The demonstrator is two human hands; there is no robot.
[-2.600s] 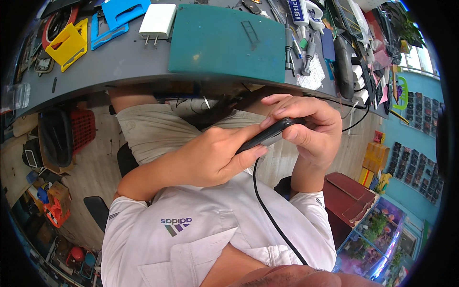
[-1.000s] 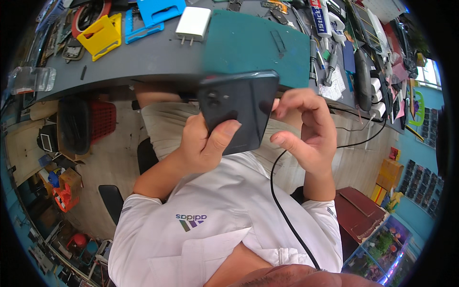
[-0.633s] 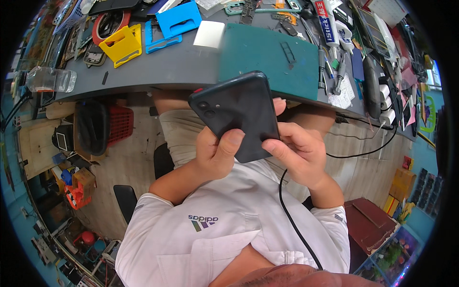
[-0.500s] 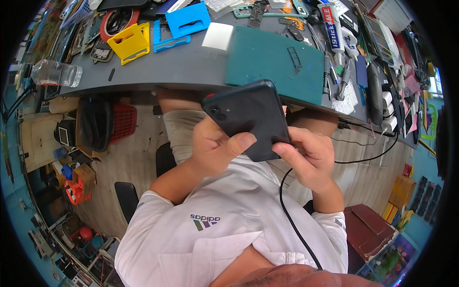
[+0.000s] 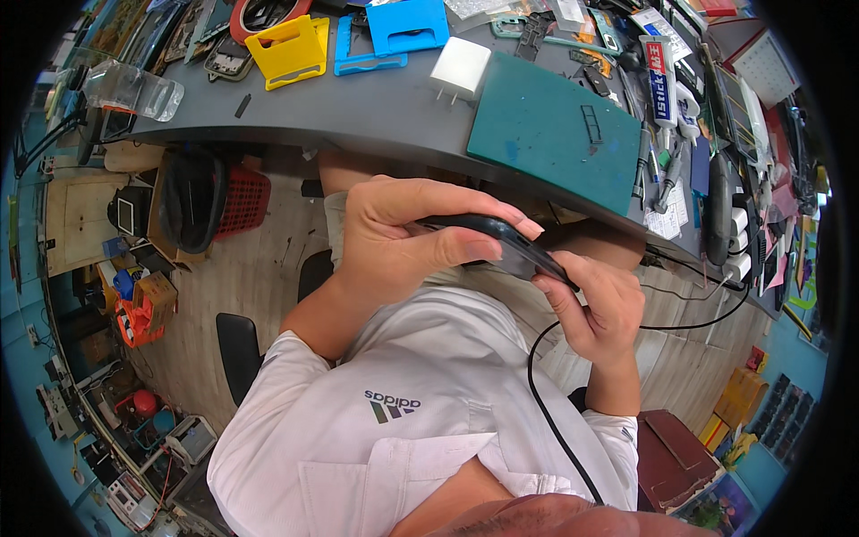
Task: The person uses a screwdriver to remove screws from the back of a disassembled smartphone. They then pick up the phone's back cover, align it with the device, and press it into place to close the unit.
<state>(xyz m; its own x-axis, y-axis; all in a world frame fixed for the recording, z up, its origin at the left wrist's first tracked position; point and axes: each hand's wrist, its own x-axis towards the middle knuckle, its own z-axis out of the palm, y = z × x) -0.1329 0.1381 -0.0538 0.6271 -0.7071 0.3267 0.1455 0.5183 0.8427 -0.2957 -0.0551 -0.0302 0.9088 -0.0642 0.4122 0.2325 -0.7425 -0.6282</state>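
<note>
A dark smartphone (image 5: 506, 234) is held over my lap, tilted so that its narrow edge faces up. My left hand (image 5: 407, 233) is closed on its left end, with the thumb along the near side and the fingers over the far side. At the phone's right end, my right hand (image 5: 598, 300) pinches the corner between thumb and fingers. Most of the phone's flat faces are turned out of sight. Beyond the phone, a green work mat (image 5: 555, 134) lies on the grey desk (image 5: 376, 130).
On the desk are a white plug charger (image 5: 460, 70), a yellow phone stand (image 5: 288, 54), blue stands (image 5: 407, 29), a clear plastic container (image 5: 134, 91) and a glue tube (image 5: 659, 82). A black cable (image 5: 548, 394) runs past my right arm. A red basket (image 5: 243, 201) stands below the desk.
The phone has turned from showing its back with the cameras to showing its edge. My left hand has moved up around its end. The whole desk view has shifted right.
</note>
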